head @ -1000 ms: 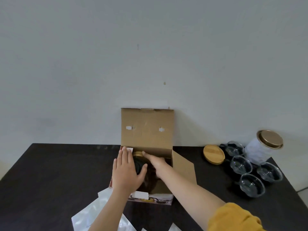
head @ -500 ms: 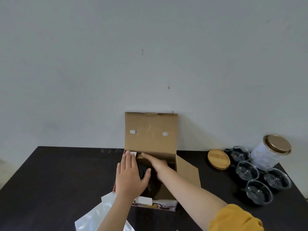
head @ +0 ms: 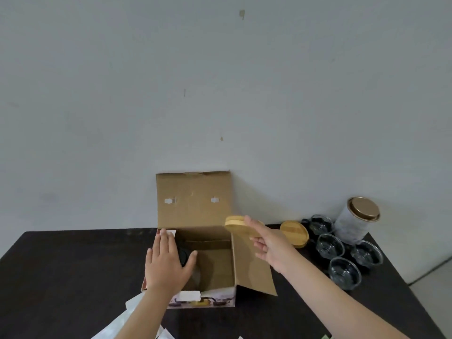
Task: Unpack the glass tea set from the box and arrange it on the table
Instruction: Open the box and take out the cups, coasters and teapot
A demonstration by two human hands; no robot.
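An open cardboard box [head: 252, 267] stands on the dark table [head: 61, 272] near the wall, its back flap upright. My left hand [head: 166, 263] lies flat over the box's left edge, fingers spread, above a dark glass item [head: 184, 255] inside. My right hand [head: 269, 243] is raised above the box's right flap and grips a round wooden lid [head: 236, 222] by its edge. A second wooden lid [head: 294, 232] lies on the table to the right. Several glass cups [head: 330, 244] sit beside it.
A frosted jar with a gold metal lid [head: 357, 220] stands at the far right by the wall. White plastic wrapping [head: 122, 326] lies at the table's front edge below the box. The table's right edge runs close behind the cups.
My right hand has come up out of the box and moved right, holding a wooden lid. My left hand has stayed on the box.
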